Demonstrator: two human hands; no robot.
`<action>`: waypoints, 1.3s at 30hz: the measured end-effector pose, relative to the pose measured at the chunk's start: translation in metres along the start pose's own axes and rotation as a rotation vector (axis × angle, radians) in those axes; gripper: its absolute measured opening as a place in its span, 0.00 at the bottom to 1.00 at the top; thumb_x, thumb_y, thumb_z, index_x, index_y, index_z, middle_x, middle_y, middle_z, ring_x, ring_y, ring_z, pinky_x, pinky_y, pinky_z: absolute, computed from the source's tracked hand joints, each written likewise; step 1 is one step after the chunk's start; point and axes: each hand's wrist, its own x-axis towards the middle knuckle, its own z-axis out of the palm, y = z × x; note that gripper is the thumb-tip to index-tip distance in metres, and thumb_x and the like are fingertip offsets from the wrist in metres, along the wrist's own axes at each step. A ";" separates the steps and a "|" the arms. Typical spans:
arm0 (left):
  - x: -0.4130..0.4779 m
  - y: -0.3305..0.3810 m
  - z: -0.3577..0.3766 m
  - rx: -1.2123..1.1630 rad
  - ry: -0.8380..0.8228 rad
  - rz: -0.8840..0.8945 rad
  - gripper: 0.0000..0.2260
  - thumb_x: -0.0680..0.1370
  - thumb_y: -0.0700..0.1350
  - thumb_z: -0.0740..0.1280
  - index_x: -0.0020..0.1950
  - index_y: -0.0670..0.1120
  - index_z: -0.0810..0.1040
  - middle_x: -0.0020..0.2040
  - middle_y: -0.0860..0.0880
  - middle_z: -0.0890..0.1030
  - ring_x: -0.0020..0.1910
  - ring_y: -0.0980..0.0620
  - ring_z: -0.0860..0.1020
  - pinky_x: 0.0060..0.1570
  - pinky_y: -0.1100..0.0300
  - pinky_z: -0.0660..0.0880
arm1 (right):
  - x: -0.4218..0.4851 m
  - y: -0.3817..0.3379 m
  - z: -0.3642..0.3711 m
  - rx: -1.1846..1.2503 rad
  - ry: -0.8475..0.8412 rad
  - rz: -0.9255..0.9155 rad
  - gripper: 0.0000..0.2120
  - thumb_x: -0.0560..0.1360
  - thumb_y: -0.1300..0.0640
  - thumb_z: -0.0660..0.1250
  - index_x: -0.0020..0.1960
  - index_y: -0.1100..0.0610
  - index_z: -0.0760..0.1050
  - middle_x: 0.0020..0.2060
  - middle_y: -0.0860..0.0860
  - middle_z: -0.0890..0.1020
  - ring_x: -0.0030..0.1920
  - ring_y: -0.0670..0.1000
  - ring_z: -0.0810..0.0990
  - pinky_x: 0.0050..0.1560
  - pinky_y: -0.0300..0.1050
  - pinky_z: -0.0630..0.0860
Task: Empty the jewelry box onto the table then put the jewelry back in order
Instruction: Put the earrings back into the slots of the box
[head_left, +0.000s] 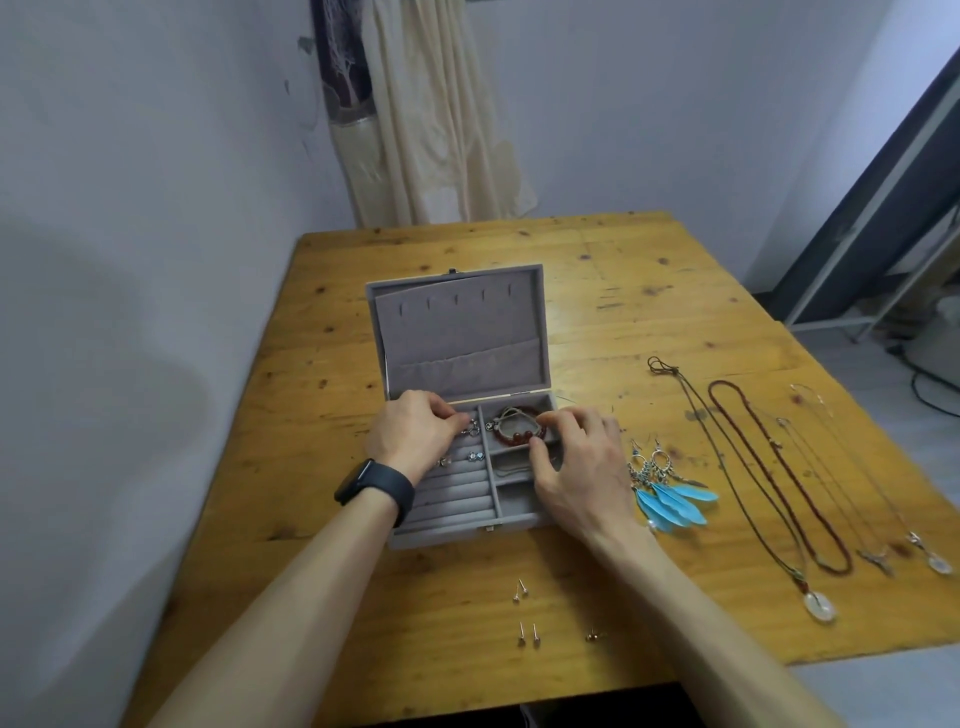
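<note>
Rightward, necklaces (821, 605) lie near the table's (675, 291) edge.

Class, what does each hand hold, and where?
The left hand pinches a small silver piece, which part unclear; the right hand pinches the red bead bracelet at its right end.

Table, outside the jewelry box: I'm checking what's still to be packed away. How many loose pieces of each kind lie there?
Necklaces: 4
Feather earrings: 2
Stud earrings: 4
Total: 10
</note>
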 end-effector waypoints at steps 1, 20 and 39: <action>-0.001 -0.001 0.001 -0.010 0.008 0.011 0.11 0.75 0.60 0.72 0.45 0.53 0.84 0.43 0.53 0.84 0.44 0.51 0.80 0.39 0.60 0.74 | 0.000 0.000 0.000 0.003 -0.002 0.001 0.16 0.77 0.47 0.64 0.60 0.54 0.77 0.55 0.51 0.77 0.56 0.50 0.70 0.55 0.46 0.74; -0.031 0.003 -0.019 -0.147 0.011 0.160 0.06 0.79 0.54 0.66 0.51 0.56 0.81 0.44 0.57 0.84 0.45 0.58 0.81 0.40 0.63 0.77 | -0.019 0.008 -0.054 0.145 0.057 -0.016 0.12 0.77 0.54 0.69 0.61 0.52 0.78 0.54 0.47 0.79 0.55 0.45 0.70 0.51 0.28 0.63; -0.132 0.085 0.076 0.025 -0.155 0.440 0.12 0.78 0.60 0.66 0.59 0.58 0.80 0.50 0.58 0.82 0.50 0.55 0.80 0.49 0.55 0.79 | -0.092 0.074 -0.091 0.120 -0.072 0.159 0.12 0.77 0.55 0.70 0.60 0.49 0.82 0.52 0.47 0.81 0.44 0.43 0.78 0.46 0.28 0.72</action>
